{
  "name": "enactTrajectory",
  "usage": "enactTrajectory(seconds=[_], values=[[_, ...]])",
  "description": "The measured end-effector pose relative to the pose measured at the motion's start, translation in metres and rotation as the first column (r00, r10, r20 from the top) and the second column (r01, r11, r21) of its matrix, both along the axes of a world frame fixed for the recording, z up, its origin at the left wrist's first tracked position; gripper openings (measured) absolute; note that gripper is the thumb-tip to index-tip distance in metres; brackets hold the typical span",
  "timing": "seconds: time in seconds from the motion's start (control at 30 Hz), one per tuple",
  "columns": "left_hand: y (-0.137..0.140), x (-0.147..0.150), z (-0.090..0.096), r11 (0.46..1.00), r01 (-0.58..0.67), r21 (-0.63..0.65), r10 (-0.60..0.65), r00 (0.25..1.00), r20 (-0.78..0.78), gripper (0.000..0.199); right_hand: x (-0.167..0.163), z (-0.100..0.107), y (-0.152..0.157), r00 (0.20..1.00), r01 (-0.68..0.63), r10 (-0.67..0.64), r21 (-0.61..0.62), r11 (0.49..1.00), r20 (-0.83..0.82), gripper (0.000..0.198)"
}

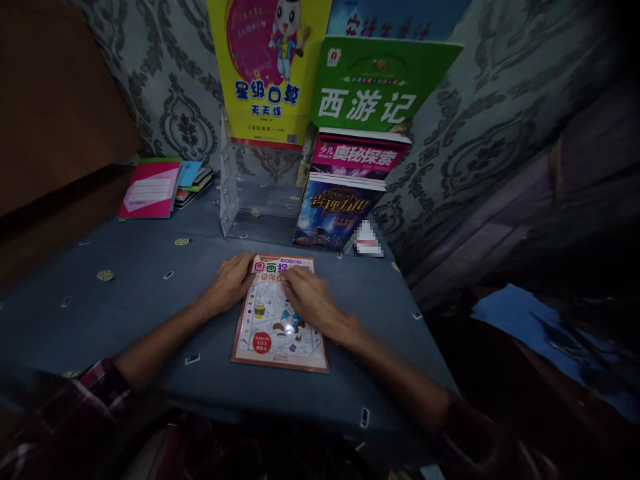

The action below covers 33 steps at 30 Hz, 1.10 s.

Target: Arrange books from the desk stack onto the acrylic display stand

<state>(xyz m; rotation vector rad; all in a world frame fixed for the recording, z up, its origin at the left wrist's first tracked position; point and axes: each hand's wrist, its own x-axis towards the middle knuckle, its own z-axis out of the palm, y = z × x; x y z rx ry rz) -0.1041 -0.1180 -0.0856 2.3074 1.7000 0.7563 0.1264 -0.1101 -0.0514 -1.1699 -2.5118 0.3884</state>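
A thin picture book (280,343) with an orange-brown border and a line-drawn cover lies on the dark blue tablecloth in front of me. My left hand (230,285) is closed at its upper left edge, fingertips against the side and corner. Across the upper right of the cover rests my right hand (313,297), its fingers together and curled against the book, hiding part of the title. Just beyond stands a transparent book rack (227,180). On its right side are a blue book (333,213), a magenta book (353,157) and a green book (380,83), one behind another.
A yellow workbook (267,113) stands in the rack's upper left. Several booklets, a pink one (150,190) on top, lie at the back left. A small white blurred-out item (369,241) sits right of the rack. The tablecloth (390,320) drops away at the right edge.
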Motion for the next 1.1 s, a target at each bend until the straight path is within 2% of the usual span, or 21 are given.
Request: enactTrajectory(seconds=[0.07, 0.13, 0.3, 0.43, 0.57, 0.9, 1.1], values=[[0.0, -0.002, -0.003, 1.0, 0.006, 0.022, -0.007, 0.999, 0.05, 0.045, -0.026, -0.005, 0.006, 0.988, -0.154, 0.154, 0.023, 0.988, 0.01, 0.038], [0.001, -0.003, -0.005, 1.0, 0.008, 0.029, -0.01, 0.997, 0.077, 0.051, -0.046, -0.012, 0.013, 0.973, -0.229, 0.229, 0.013, 0.973, 0.035, 0.044], [0.002, -0.005, -0.007, 0.999, 0.011, 0.041, -0.015, 0.996, 0.092, 0.056, -0.058, -0.028, 0.025, 0.972, -0.233, 0.233, 0.019, 0.972, 0.025, 0.051], [-0.001, -0.003, -0.005, 0.999, -0.01, 0.035, 0.008, 0.997, 0.077, 0.052, -0.044, -0.032, 0.027, 0.974, -0.228, 0.228, 0.007, 0.974, 0.009, 0.057], [-0.003, -0.001, 0.0, 1.0, -0.016, 0.007, 0.015, 0.999, 0.041, 0.049, -0.025, -0.033, 0.027, 0.985, -0.17, 0.17, -0.016, 0.985, 0.002, 0.057], [-0.002, -0.001, 0.0, 0.999, -0.028, -0.019, 0.028, 0.999, 0.022, 0.046, 0.048, -0.043, 0.035, 0.998, -0.026, 0.026, -0.008, 1.0, -0.065, 0.052], [-0.001, -0.003, 0.001, 1.0, 0.006, -0.027, -0.004, 0.998, 0.065, 0.044, 0.055, -0.046, 0.035, 0.99, 0.029, -0.034, -0.041, 0.999, -0.134, 0.05]])
